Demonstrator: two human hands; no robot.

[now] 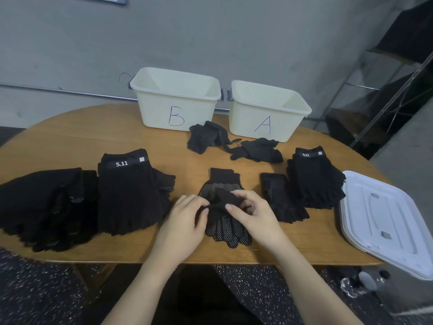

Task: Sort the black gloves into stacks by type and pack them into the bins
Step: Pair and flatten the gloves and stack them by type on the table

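A black dotted glove [226, 227] lies in the middle of the wooden table [70, 141], cuff pointing away from me. Over its palm, my left hand [184, 221] and my right hand [251, 213] both pinch a folded piece of black glove fabric [226, 198]. A stack of dotted gloves [44, 207] sits at the far left, beside a stack of fingerless gloves [131, 193] marked 5.11. Another 5.11 stack [315, 179] stands at the right, with a single fingerless glove [282, 199] next to it. Two loose heaps of gloves [206, 138] [257, 150] lie in front of the bins.
Two cream bins stand at the table's back edge, bin B [175, 99] on the left and bin A [267, 111] on the right; both look empty. A white lid [386, 221] overhangs the table's right edge. A metal rack [386, 90] rises at the right.
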